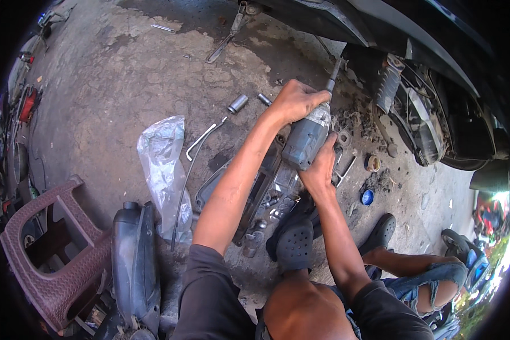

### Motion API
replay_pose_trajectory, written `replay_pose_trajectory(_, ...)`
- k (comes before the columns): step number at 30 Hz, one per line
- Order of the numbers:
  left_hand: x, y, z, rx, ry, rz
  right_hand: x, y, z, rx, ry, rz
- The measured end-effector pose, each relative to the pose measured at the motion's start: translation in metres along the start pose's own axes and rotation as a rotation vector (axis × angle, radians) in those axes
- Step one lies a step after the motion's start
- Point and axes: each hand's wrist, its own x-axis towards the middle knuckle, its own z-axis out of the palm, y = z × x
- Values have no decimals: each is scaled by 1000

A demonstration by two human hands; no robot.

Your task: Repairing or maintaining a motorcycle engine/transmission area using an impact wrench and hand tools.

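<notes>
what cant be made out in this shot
Head view:
Grip of power tool: mostly hidden by right hand.
Fingertips of left hand: mostly hidden by hand and tool.
Top of motorcycle: cut off by dark rim.
Metal bits beside shoe: too small to identify.

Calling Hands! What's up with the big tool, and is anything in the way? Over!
Power tool held. Left hand at nose, right hand at rear. Plastic bag, metal socket on ground leftward, not touching it.

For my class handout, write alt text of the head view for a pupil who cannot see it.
A person's left hand and right hand hold a dark power tool, its bit pointing away. A clear plastic bag and a metal socket lie on the stained floor.
</notes>
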Motion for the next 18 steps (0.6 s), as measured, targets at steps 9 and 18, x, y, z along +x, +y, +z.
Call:
replay_pose_trajectory(9, 35, -6, 1, -33, -57, 23, 21, 4, 0, -73, 7, 9)
replay_pose_trajectory(18, 42, -5, 2, -8, -54, 2, 27, 7, 0, -81, 23, 15)
